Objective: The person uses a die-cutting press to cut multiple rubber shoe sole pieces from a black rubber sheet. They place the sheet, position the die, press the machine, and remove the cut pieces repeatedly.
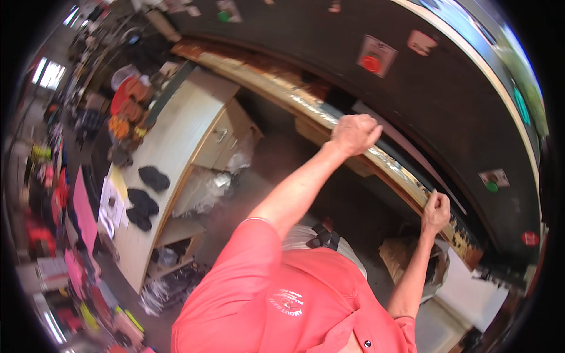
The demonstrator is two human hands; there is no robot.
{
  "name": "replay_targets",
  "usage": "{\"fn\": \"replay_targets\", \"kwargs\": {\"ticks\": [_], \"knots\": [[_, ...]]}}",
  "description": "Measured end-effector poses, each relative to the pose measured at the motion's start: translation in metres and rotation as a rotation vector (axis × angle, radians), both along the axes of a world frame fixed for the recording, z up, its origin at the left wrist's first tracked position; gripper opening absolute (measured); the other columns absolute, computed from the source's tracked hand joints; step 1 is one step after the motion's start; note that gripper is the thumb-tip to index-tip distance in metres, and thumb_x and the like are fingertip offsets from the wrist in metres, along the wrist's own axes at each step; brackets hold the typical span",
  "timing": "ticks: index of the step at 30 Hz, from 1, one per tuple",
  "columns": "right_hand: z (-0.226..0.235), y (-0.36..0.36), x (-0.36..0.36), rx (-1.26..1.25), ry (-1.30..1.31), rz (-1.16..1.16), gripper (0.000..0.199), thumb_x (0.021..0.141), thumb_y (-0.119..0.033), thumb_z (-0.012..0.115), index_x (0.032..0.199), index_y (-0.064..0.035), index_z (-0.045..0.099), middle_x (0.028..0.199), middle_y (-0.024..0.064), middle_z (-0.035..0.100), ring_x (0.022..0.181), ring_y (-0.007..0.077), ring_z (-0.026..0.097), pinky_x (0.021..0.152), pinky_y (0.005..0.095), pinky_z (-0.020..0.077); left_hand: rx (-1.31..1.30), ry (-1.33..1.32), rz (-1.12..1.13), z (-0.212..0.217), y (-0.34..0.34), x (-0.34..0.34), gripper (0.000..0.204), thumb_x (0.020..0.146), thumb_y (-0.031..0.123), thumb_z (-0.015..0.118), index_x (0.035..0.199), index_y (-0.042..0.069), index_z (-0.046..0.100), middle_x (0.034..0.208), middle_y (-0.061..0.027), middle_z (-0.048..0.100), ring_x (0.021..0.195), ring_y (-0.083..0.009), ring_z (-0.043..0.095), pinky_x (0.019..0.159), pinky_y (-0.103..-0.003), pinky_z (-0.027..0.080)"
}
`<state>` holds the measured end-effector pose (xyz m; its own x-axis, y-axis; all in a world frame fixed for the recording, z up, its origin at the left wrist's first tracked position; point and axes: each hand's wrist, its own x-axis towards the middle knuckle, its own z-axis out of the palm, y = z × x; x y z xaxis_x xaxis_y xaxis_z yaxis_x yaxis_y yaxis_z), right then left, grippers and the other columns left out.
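Observation:
My left hand (355, 135) is closed, knuckles up, above the long wooden ledge (276, 97) of a large dark machine. What its fingers grip, if anything, is hidden. Lower and to the right, my right hand (436, 212) is closed too, fingers pinched together at the same ledge; I cannot see what is between them. A long narrow brownish bar (412, 154) runs slantwise just beyond both hands, against the dark panel (294, 35). Shiny bits (391, 163) lie along the ledge between the hands.
A light wooden table (182, 126) with dark cloth pieces (143, 204) and papers (112, 197) stands left. Clear plastic wrapping (203, 191) sits below it. The panel carries a red button (371, 63) and a green button (492, 186). An open bag (432, 265) stands below my right arm.

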<state>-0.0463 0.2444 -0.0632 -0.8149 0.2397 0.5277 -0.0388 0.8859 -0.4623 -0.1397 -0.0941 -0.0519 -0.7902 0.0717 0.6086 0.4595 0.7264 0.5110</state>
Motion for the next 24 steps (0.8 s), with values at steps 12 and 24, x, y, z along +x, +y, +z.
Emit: {"fn": "replay_targets", "kwargs": {"ticks": [12, 24], "knots": [[-0.015, 0.038, -0.019, -0.059, -0.181, 0.016, 0.033, 0.104, -0.033, 0.070, 0.094, -0.0013, 0.071, 0.079, 0.0095, 0.067, 0.071, 0.0214, 0.060, 0.070, 0.0378, 0.0509, -0.089, 0.069, 0.101, -0.021, 0.023, 0.016, 0.028, 0.089, 0.033, 0.074, 0.072, 0.011, 0.070, 0.076, -0.0058, 0.064, 0.087, -0.0265, 0.057, 0.081, -0.041, 0.047], [-0.042, 0.092, -0.006, 0.203, -0.230, -0.152, 0.038, 0.105, -0.042, 0.063, 0.105, -0.0063, 0.076, 0.097, 0.0141, 0.077, 0.086, 0.0358, 0.070, 0.080, 0.0449, 0.0535, 0.454, 0.049, -0.389, -0.058, -0.012, 0.132, 0.037, 0.087, 0.024, 0.079, 0.116, 0.001, 0.071, 0.133, -0.0241, 0.061, 0.133, -0.0446, 0.054, 0.110, -0.058, 0.047]]}}
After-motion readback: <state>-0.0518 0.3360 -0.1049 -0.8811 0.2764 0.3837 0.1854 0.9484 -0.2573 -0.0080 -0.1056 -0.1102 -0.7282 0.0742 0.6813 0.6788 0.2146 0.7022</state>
